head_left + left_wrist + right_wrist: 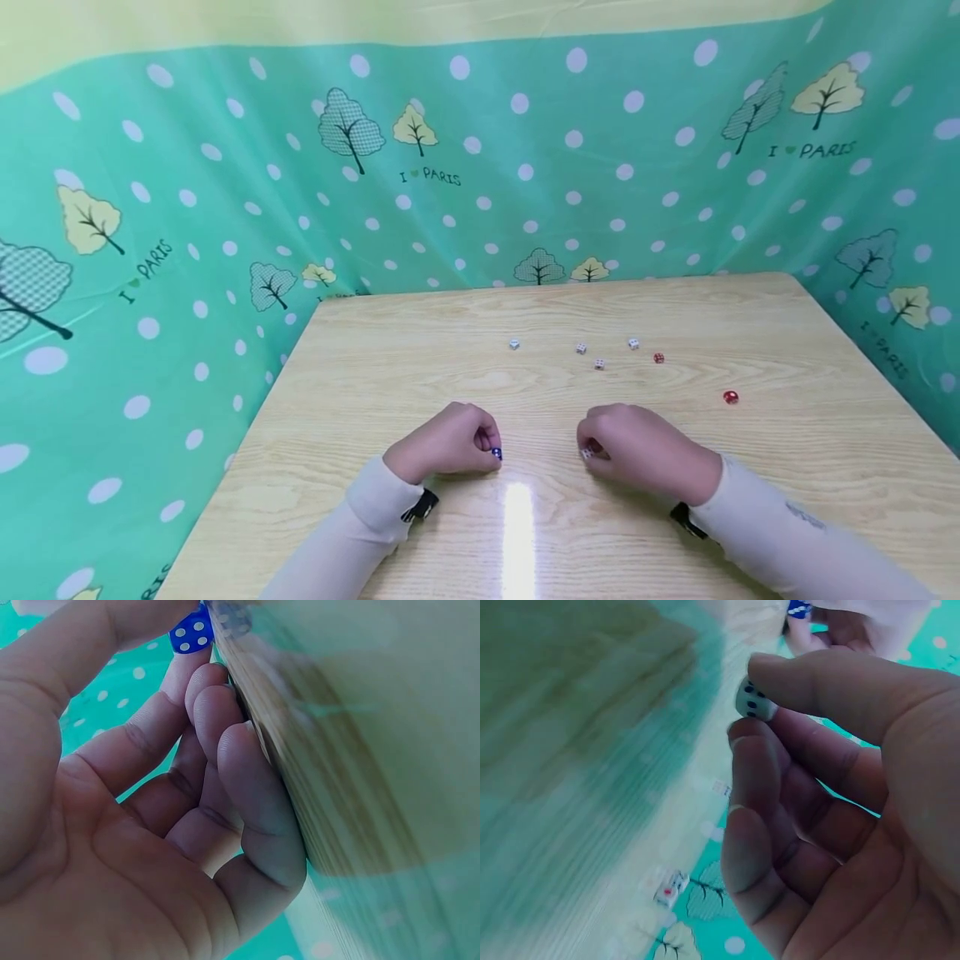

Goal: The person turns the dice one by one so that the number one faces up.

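My left hand [450, 442] pinches a blue die [192, 631] with white dots between thumb and index finger. Its other fingers are curled, their tips against the tabletop in the left wrist view. To the right, my right hand [645, 450] holds a white die [754, 700] with dark dots between thumb and forefinger, low over the table. The two hands face each other, apart, over the table's middle. In the right wrist view the blue die [799, 609] shows at the top, in the left hand's fingers.
Beyond the hands, several white dice lie on the wooden table [337, 367], one white die [513, 343] apart at left. One red die [658, 358] sits right of them, another red die [731, 397] nearer. A green dotted curtain [480, 167] encloses the back and sides.
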A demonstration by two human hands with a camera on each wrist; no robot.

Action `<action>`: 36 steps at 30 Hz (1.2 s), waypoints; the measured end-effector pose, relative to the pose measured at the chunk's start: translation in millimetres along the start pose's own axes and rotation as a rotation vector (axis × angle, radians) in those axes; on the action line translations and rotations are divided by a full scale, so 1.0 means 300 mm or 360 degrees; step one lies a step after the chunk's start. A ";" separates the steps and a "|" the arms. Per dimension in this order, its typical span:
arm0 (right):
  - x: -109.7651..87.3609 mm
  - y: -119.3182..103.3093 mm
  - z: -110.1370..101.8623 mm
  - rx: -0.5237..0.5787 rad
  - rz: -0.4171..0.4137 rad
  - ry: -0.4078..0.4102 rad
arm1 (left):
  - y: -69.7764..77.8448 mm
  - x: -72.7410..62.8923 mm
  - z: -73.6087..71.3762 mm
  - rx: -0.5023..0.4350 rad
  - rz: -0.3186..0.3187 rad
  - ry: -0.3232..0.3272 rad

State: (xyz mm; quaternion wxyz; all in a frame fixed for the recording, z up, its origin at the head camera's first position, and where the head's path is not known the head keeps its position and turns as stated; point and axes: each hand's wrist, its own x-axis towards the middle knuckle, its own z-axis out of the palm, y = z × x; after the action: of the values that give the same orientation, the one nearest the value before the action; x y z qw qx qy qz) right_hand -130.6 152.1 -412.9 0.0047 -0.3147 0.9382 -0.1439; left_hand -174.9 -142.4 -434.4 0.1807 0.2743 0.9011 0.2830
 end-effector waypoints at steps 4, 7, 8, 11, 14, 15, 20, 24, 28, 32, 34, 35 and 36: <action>-0.066 0.014 -0.020 0.0058 0.0034 -0.0007 | 0.002 0.000 -0.002 -0.0001 -0.0006 -0.0001; -0.100 0.036 -0.028 0.0086 0.0061 -0.0010 | 0.003 0.002 -0.005 -0.0003 -0.0012 -0.0017; -0.109 0.044 -0.028 0.0092 0.0074 -0.0011 | 0.001 0.002 -0.007 -0.0003 -0.0014 -0.0022; -0.123 0.068 -0.025 0.0109 0.0107 -0.0017 | -0.004 0.002 -0.011 -0.0004 -0.0021 -0.0051; -0.127 0.080 -0.021 0.0124 0.0150 -0.0029 | -0.007 0.004 -0.016 0.0017 -0.0008 -0.0074; -0.128 0.083 -0.020 0.0132 0.0151 -0.0028 | -0.006 0.005 -0.018 0.0025 -0.0004 -0.0085; -0.132 0.091 -0.016 0.0147 0.0139 -0.0036 | 0.006 0.012 -0.028 0.0072 -0.0010 -0.0137; -0.139 0.093 -0.012 0.0156 0.0125 -0.0025 | 0.016 0.016 -0.035 0.0089 -0.0027 -0.0167; -0.144 0.096 -0.002 0.0172 0.0117 0.0023 | 0.021 0.021 -0.038 0.0094 -0.0022 -0.0167; -0.145 0.098 0.008 0.0189 0.0108 0.0045 | 0.023 0.024 -0.035 0.0089 -0.0024 -0.0168; -0.146 0.100 0.012 0.0186 0.0115 0.0049 | 0.022 0.025 -0.032 0.0079 -0.0030 -0.0169; -0.146 0.100 0.015 0.0183 0.0119 0.0051 | 0.021 0.026 -0.030 0.0074 -0.0031 -0.0169; -0.147 0.100 0.017 0.0181 0.0122 0.0056 | 0.021 0.027 -0.029 0.0070 -0.0031 -0.0167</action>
State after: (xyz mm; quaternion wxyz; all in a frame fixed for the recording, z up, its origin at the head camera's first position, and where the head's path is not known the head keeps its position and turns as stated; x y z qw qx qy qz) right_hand -112.4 199.6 -429.5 0.0116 -0.2752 0.9398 -0.2022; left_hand -183.0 -136.9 -425.3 0.2242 0.2840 0.8990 0.2466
